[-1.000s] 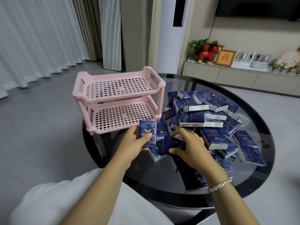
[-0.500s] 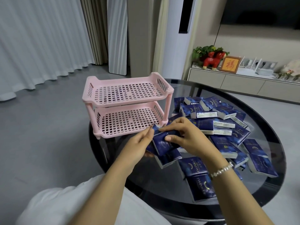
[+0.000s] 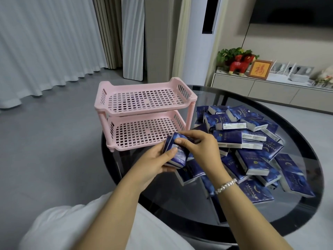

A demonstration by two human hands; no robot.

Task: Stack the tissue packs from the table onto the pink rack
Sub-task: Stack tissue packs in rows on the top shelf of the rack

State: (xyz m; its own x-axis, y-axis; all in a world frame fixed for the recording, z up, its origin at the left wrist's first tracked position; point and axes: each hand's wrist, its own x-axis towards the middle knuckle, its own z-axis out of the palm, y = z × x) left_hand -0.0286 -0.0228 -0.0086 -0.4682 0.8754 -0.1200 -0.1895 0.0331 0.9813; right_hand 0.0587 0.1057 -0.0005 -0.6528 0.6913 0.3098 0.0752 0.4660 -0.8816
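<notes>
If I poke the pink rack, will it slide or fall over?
The pink rack probably slides: it looks like thin, holey plastic, both shelves bare, on a smooth glass table. It might tip too, standing tall on thin legs near the edge.

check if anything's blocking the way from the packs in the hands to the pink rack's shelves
Nothing visible does. The held tissue packs sit just in front of the pink rack, whose two shelves are bare and open at the front.

Round dark glass table (image 3: pixel 225 212) has a pink two-tier rack (image 3: pixel 144 112) on its left side, with a messy heap of blue tissue packs (image 3: pixel 252 141) right beside it.
</notes>
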